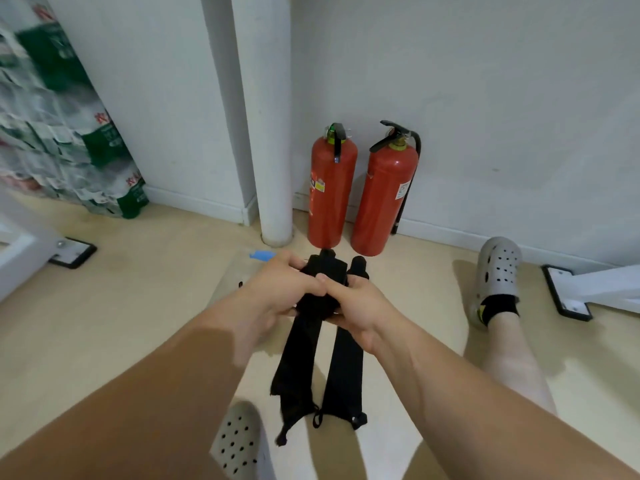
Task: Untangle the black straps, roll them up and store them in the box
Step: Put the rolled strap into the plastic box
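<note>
Two black straps (301,355) hang side by side from my hands in the middle of the view, their lower ends with small loops dangling near my knees. Their upper part is bunched into a thick black roll (327,271) held between both hands. My left hand (280,289) grips the roll from the left, and my right hand (356,303) grips it from the right, thumbs meeting on top. A pale box (232,271) lies on the floor beneath my hands, mostly hidden by my arms.
Two red fire extinguishers (360,192) stand against the white wall just beyond my hands, next to a white pipe (266,133). My feet wear grey perforated clogs (498,268). White frame legs with black feet (568,296) sit at right and left. Packs of bottled water (62,126) lean at far left.
</note>
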